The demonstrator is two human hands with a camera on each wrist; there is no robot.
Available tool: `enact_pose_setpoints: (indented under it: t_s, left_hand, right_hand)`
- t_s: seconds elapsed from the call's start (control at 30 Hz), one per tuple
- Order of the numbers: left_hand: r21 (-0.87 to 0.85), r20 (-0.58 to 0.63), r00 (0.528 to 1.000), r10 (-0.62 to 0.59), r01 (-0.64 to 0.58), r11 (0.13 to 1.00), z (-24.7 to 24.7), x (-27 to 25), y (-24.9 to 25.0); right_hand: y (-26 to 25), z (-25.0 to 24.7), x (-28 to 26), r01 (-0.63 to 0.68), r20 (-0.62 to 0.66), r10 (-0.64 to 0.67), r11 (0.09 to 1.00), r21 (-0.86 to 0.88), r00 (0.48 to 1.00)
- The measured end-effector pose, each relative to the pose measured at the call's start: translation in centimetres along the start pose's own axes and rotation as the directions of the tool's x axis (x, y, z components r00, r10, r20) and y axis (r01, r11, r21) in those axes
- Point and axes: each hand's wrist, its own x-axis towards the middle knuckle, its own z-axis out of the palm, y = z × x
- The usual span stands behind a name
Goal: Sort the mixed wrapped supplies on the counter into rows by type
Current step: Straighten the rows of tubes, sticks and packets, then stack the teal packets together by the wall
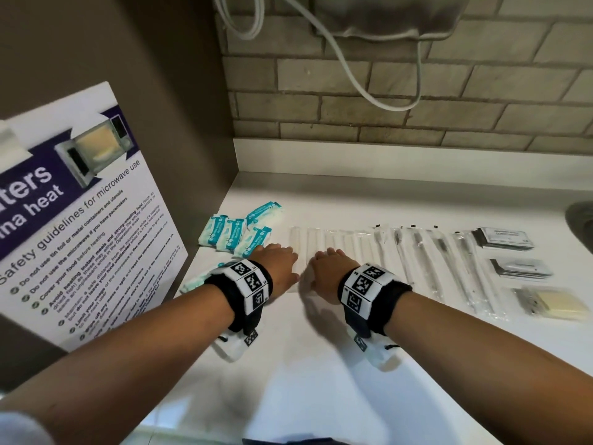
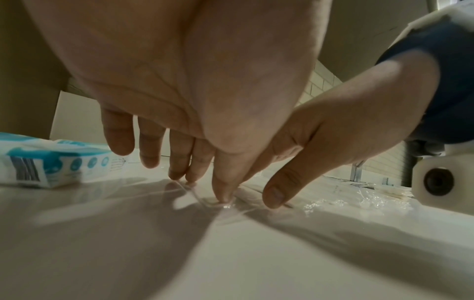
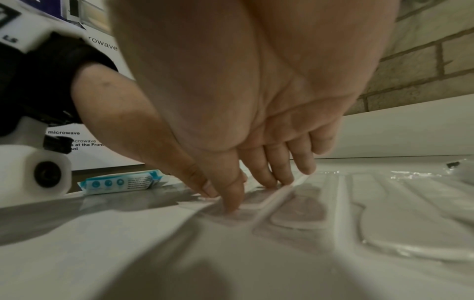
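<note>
Fingers [image 2: 179, 162] of our left hand [image 1: 279, 268] are pretty much straight, tips pressing down on a clear sleeve [image 1: 296, 248] on the counter [image 1: 288, 364], and our right hand [image 1: 327, 274] does the same just beside it, thumb tip [image 3: 232, 201] down on the plastic, nothing pinched. Both hands sit mid-frame in the head view. The clear sleeves run right from there, then the dark-tipped sticks [image 1: 417, 255], then flat packets [image 1: 503, 239] at the right edge with a yellow packet [image 1: 558, 303] below them. Teal packs [image 1: 237, 232] bunch left of our left hand. A microwave poster [image 1: 80, 203] fills the left side.
</note>
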Motion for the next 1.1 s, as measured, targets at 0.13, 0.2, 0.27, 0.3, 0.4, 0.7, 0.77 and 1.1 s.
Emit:
enact_pose_setpoints:
  t_s: [0.13, 0.2, 0.27, 0.3, 0.4, 0.7, 0.77, 1.1]
  left_hand:
    - [0.01, -0.006, 1.0, 0.002, -0.002, 1.0, -0.1, -0.1, 0.0]
    - [0.008, -0.01, 1.0, 0.0, 0.0, 1.0, -0.2, -0.1, 0.0]
    - [0.009, -0.008, 1.0, -0.004, 0.004, 1.0, -0.3, -0.2, 0.1]
    - [0.011, -0.004, 1.0, -0.006, 0.006, 1.0, -0.4, -0.2, 0.2]
    - [0.012, 0.004, 1.0, -0.003, 0.003, 1.0, -0.5, -0.3, 0.2]
    - [-0.18, -0.062, 0.997, -0.055, 0.043, 0.983, -0.8, -0.5, -1.1]
    - [-0.302, -0.12, 0.983, -0.139, 0.097, 0.948, -1.3, -0.6, -2.2]
    - [-0.222, -0.02, 0.925, -0.38, 0.366, 0.904, -4.0, 1.6, -6.6]
  right_hand:
    - [0.1, -0.2, -0.4, -0.004, -0.003, 0.004, 0.999, 0.037, 1.0]
    - [0.0, -0.3, -0.7, -0.003, -0.003, 0.003, 0.999, 0.051, 1.0]
    - [0.0, -0.3, -0.8, -0.002, -0.001, 0.002, 0.999, 0.046, 1.0]
    - [0.0, -0.3, -0.7, -0.003, 0.001, 0.003, 0.999, 0.042, 1.0]
    - [-0.1, -0.4, -0.7, -0.008, 0.006, 0.008, 0.999, 0.042, 1.0]
    - [0.8, -0.9, -0.3, 0.02, -0.055, -0.016, 0.996, 0.082, 0.998]
    - [1.0, -1.3, 0.1, 0.03, -0.083, -0.023, 0.995, 0.091, 0.996]
    - [1.2, -7.0, 5.0, 0.061, -0.192, -0.044, 0.994, 0.087, 0.98]
